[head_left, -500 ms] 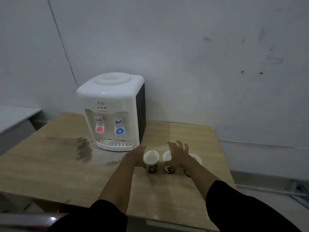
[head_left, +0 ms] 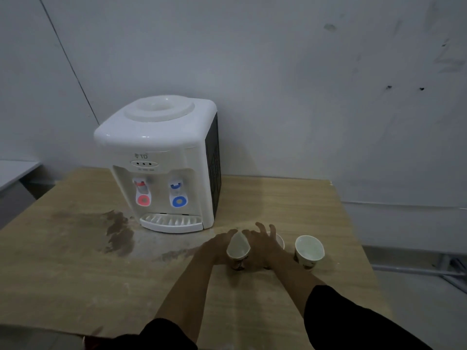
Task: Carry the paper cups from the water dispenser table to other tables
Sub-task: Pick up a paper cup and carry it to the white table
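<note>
By the dispenser (head_left: 161, 157), our left hand (head_left: 218, 248) curls round the left cup (head_left: 237, 248) while our right hand (head_left: 262, 246) spreads wide over the middle cup (head_left: 280, 241), likely to lift both.

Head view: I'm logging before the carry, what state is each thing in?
White plastic water dispenser: upright, no bottle fitted.
Left printed paper cup: upright, left hand touching, grip unclear.
Middle paper cup: mostly hidden under open right hand.
Right paper cup: upright, looks empty, untouched.
Wooden table: stained.
</note>
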